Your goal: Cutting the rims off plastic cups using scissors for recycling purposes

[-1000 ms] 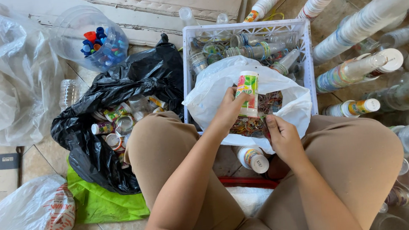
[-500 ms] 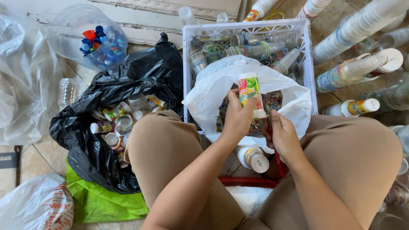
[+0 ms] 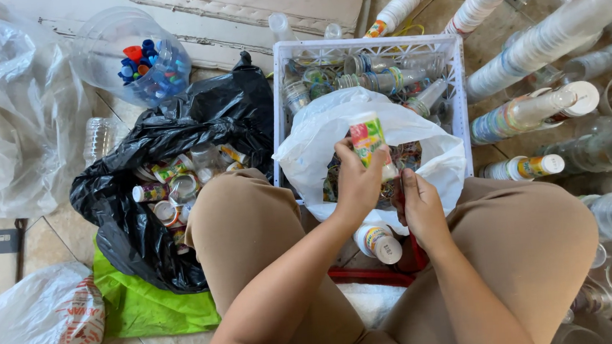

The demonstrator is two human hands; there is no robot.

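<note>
Around the white plastic crate (image 3: 283, 108) lies a tiled floor (image 3: 49, 232) in even light, with flattened cardboard (image 3: 234, 3) beyond it, a black bag (image 3: 128, 229) on green plastic (image 3: 142, 308) to its left, and stacked cups (image 3: 550, 33) to its right.

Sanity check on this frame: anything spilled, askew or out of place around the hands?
One small bottle lies on its side between the knees, outside the white bag. Otherwise nothing odd: left hand holds a labelled bottle upright over the bag, right hand at its edge.
</note>
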